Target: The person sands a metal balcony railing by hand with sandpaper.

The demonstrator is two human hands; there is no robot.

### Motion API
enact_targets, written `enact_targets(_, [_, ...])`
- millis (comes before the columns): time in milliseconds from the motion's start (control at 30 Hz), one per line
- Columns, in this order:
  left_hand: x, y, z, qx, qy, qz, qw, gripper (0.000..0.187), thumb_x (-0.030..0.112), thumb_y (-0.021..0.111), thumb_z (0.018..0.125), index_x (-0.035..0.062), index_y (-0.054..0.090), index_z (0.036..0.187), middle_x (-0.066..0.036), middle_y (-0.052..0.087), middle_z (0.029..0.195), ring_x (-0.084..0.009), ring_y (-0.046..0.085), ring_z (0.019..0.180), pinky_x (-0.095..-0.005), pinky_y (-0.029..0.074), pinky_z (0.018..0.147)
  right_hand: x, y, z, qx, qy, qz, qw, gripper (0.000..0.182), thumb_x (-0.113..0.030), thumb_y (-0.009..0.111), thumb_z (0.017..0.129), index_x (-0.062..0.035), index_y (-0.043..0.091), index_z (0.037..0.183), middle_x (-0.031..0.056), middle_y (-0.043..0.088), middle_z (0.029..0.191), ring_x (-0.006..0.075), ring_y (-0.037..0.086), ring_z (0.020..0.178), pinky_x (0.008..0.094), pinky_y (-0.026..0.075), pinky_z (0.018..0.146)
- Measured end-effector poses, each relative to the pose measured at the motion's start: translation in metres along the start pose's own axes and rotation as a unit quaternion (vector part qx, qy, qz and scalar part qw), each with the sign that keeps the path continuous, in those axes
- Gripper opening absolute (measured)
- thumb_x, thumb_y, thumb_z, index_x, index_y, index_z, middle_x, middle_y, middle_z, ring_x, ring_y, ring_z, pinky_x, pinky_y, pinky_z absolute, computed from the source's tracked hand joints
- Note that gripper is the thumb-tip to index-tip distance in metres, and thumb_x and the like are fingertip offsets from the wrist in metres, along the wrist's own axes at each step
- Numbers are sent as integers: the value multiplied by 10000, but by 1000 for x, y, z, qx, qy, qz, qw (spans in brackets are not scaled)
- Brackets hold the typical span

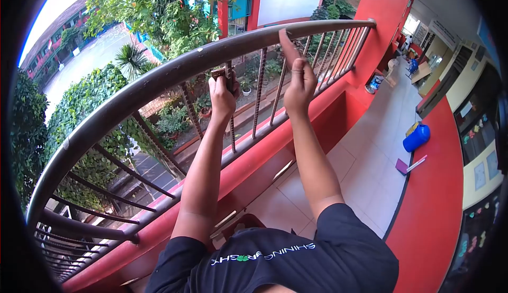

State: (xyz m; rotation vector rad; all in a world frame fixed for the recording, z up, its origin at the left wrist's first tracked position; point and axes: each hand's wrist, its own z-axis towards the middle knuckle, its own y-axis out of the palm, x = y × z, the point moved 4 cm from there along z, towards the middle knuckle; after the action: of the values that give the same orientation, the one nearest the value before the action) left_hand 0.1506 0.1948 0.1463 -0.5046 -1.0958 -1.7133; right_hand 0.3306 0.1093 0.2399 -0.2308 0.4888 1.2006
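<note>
My left hand (pixel 221 96) is closed around a small, dark brown, block-like object (pixel 230 79), right at an upright bar just below the handrail. My fingers hide part of it, and I cannot tell its kind. To the right, my right hand (pixel 298 81) is seen edge-on with its fingers stretched upward and nothing in them. Its longest fingertip overlaps the dark, curved metal handrail (pixel 174 66). Thin upright bars (pixel 259 93) run from this rail down to the red ledge (pixel 233 174).
A tiled corridor (pixel 365 158) stretches away on the right. Along it are a blue bin (pixel 417 137), a purple dustpan (pixel 402 166), and a paint can (pixel 374 84) near a red pillar (pixel 383 23). Potted plants and trees (pixel 159 18) lie beyond the railing.
</note>
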Motion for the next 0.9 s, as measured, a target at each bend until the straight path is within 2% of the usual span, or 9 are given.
enact_targets(67, [7, 5, -2, -1, -8, -6, 1000, 218, 242, 350, 1016, 77, 474, 1084, -57, 563, 806, -110, 486, 575, -235, 344, 440, 38, -33, -19, 216, 309, 331, 865, 366, -276, 408, 1087, -41, 572, 1315, 119, 651, 1254, 227, 639, 1131, 510, 552, 987])
enact_targets(333, [10, 7, -6, 14, -40, -58, 997, 243, 188, 363, 1031, 38, 526, 929, -67, 548, 795, -109, 509, 586, -231, 389, 449, 39, -65, -29, 120, 366, 486, 784, 340, -164, 645, 969, -25, 575, 1271, 110, 653, 1183, 208, 663, 1061, 386, 601, 917])
enact_targets(467, [11, 8, -7, 18, 129, 123, 984, 291, 229, 385, 1028, 49, 525, 847, -48, 540, 724, -99, 480, 541, -254, 347, 439, 41, -60, -8, 170, 374, 366, 835, 271, -86, 627, 967, -12, 637, 1227, 97, 673, 1170, 180, 660, 1050, 326, 561, 879])
enact_targets(500, [15, 11, -8, 33, 14, -3, 999, 303, 244, 399, 1030, 54, 532, 835, -31, 522, 662, -97, 458, 509, -258, 336, 438, 39, -61, 10, 155, 277, 196, 928, 295, -68, 596, 983, 11, 625, 1266, 116, 671, 1215, 184, 653, 1094, 321, 536, 927])
enact_targets(567, [11, 8, -4, 20, -10, -35, 999, 246, 225, 391, 1039, 63, 533, 922, -34, 529, 745, -89, 472, 557, -241, 348, 442, 28, -52, 48, 127, 55, -74, 988, 341, -48, 541, 1014, 80, 587, 1327, 138, 659, 1302, 168, 639, 1121, 291, 482, 993])
enact_targets(667, [6, 8, -7, 44, -49, -69, 995, 208, 212, 380, 1040, 72, 528, 998, -28, 534, 802, -85, 479, 590, -237, 358, 440, 28, -6, 67, -51, 28, -194, 979, 368, -92, 525, 1030, 11, 563, 1381, 212, 591, 1383, 277, 575, 1299, 336, 429, 1092])
enact_targets(733, [8, 6, -6, -14, 0, 46, 999, 197, 222, 381, 1039, 70, 506, 1029, -37, 538, 802, -90, 479, 586, -236, 361, 444, -10, 47, 34, -163, -159, -241, 943, 448, -57, 551, 976, -35, 536, 1423, 202, 543, 1429, 361, 478, 1372, 467, 319, 1173])
enact_targets(800, [6, 7, -6, 9, 5, 24, 1000, 222, 217, 388, 1040, 50, 533, 1022, -35, 531, 761, -97, 479, 567, -248, 371, 451, -49, 71, 3, -248, -200, -220, 922, 524, -79, 590, 929, -99, 531, 1449, 159, 532, 1457, 342, 476, 1381, 570, 234, 1189])
enact_targets(900, [2, 6, -7, 59, 32, 11, 998, 265, 206, 409, 1035, 13, 589, 1011, -29, 510, 660, -106, 472, 521, -264, 379, 457, 2, 39, 43, -140, -157, -323, 923, 414, -93, 514, 994, -92, 576, 1404, 121, 581, 1413, 317, 512, 1355, 586, 204, 1191])
